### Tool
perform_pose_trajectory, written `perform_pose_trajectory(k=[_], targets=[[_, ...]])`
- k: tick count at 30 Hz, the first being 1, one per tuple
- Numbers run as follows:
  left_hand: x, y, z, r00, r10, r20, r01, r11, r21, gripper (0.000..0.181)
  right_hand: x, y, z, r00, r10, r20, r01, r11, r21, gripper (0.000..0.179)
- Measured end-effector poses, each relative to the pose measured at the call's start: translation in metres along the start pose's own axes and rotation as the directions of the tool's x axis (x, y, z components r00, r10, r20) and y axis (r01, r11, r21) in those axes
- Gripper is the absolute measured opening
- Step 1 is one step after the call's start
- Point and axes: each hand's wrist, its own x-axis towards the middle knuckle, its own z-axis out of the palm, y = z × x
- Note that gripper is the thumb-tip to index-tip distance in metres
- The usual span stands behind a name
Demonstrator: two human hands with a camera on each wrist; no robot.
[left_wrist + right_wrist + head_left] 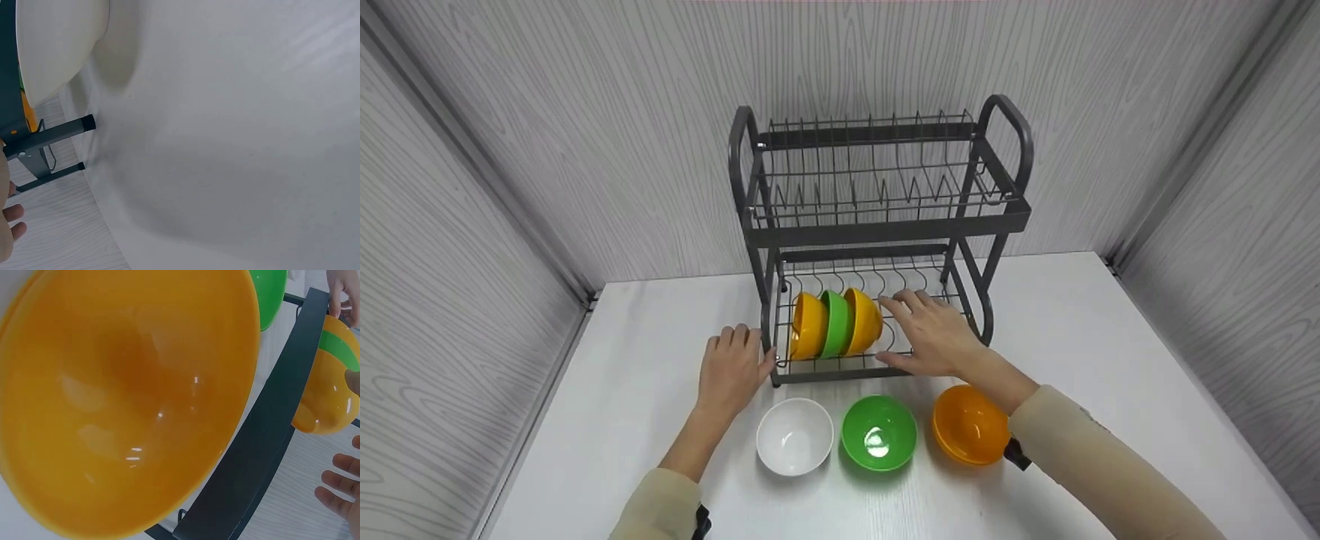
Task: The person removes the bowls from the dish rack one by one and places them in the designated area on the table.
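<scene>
Three bowls stand on edge side by side at the left of the lower tier of a dark dish rack (885,231): a yellow-orange bowl (810,326), a green bowl (836,324) and another yellow-orange bowl (867,322). Just right of this last bowl is my right hand (934,334), thumb and fingers spread, holding nothing. My left hand (731,367) is beside the rack's left front post, its thumb by the post and its fingers extended. In the left wrist view only some fingers (14,212) show, so contact with the rack is unclear.
Before the rack, a white bowl (795,437), a green bowl (879,433) and stacked orange bowls (969,425) sit upright on the white table (645,337). My right forearm passes over the orange stack's edge. The rack's upper tier has wire dividers. Grey wood-grain panels enclose the table.
</scene>
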Motion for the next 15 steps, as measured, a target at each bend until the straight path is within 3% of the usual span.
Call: perform_pose_trajectory(k=[15], targets=[[0.0, 0.0, -0.001, 1.0, 0.002, -0.002, -0.002, 1.0, -0.012, 0.041, 0.018, -0.007, 0.002, 0.998, -0.027, 0.065, 0.029, 0.999, -0.039, 0.098]])
